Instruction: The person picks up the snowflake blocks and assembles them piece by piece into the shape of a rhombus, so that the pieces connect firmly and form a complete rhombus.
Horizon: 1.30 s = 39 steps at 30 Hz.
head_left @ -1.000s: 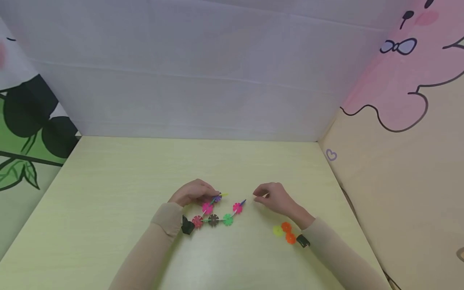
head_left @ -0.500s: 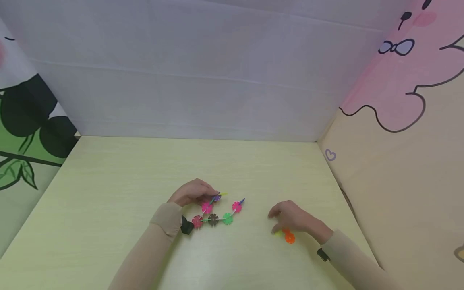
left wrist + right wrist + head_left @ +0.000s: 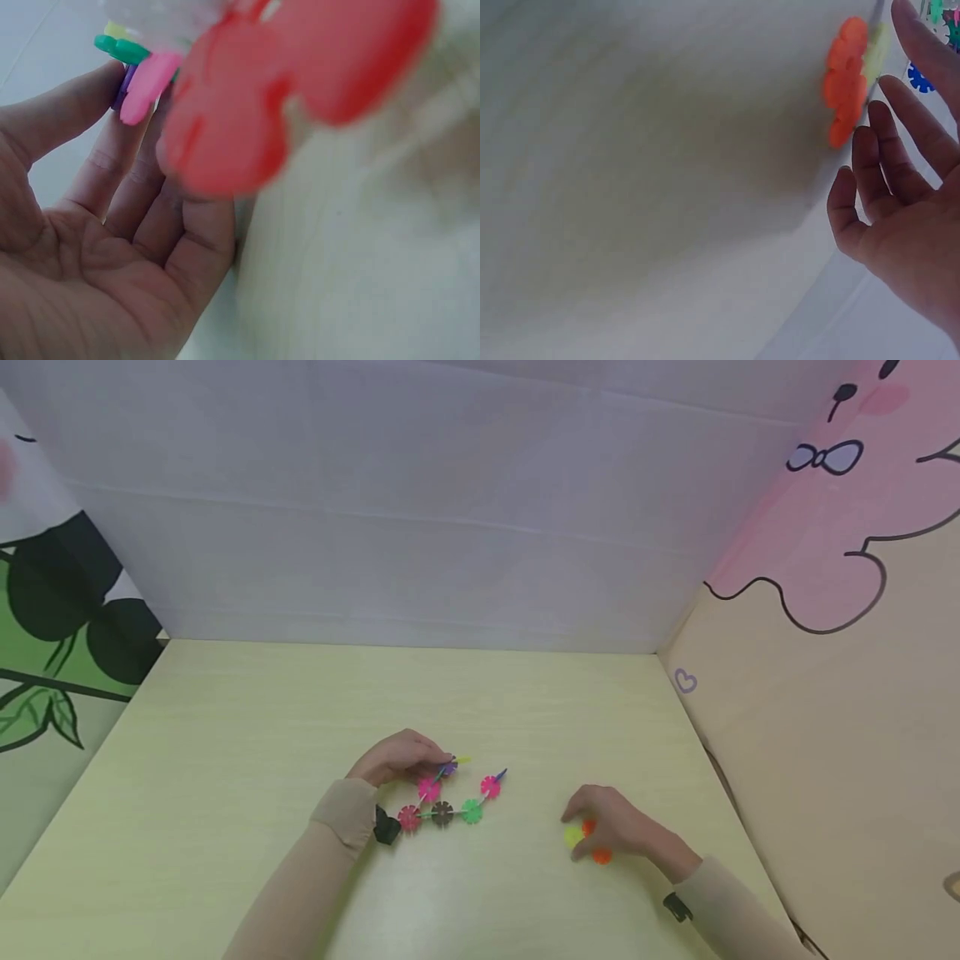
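My left hand (image 3: 399, 755) pinches the purple snowflake disc (image 3: 450, 769) at one end of a linked chain. The chain curves round through pink, red (image 3: 408, 818), dark brown (image 3: 442, 814), green (image 3: 471, 812) and pink discs to a blue disc (image 3: 502, 774) at its other end. A yellow disc juts from the purple one. In the left wrist view a blurred red disc (image 3: 232, 112) hides part of the fingers. My right hand (image 3: 621, 823) is spread over a loose yellow disc (image 3: 573, 835) and two orange discs (image 3: 602, 857); no firm grip shows.
The pale wooden table (image 3: 300, 693) lies under both hands. A white sheet (image 3: 412, 527) hangs behind it, with printed panels at left and right (image 3: 825, 710). A black wrist mount (image 3: 387, 827) sits close to the red disc of the chain.
My right hand has moved from near the chain's blue end, right and toward me, to the loose discs. The left hand and the chain have stayed nearly still.
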{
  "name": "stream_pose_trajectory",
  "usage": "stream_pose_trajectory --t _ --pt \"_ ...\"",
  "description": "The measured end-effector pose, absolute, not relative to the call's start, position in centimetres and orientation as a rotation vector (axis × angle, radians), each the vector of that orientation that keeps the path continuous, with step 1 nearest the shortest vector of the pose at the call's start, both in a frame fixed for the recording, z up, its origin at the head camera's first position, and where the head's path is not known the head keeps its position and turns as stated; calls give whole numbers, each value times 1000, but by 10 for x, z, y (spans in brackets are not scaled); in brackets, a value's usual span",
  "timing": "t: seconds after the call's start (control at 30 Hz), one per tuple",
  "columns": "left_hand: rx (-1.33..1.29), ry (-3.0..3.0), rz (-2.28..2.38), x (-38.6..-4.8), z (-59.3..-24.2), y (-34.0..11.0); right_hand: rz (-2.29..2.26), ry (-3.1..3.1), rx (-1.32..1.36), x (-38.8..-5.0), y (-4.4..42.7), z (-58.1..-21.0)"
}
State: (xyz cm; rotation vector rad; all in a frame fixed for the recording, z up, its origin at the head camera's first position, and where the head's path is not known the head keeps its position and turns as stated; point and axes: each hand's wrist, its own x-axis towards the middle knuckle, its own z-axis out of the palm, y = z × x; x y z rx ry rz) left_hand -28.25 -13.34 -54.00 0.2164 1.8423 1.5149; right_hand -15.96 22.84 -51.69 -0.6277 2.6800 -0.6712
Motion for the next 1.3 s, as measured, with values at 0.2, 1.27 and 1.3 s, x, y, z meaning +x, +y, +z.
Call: stream_pose_trajectory --t 0.2,1.27,1.3 --pt "215 1857 1514 -283 -540 -133 -733 2690 -588 -155 233 -523" --pt "214 1854 1522 -279 -536 -132 -1049 2674 -371 -206 244 -535" --pt "217 1856 1522 -279 -536 -132 -1070 2668 -367 -209 244 -535"
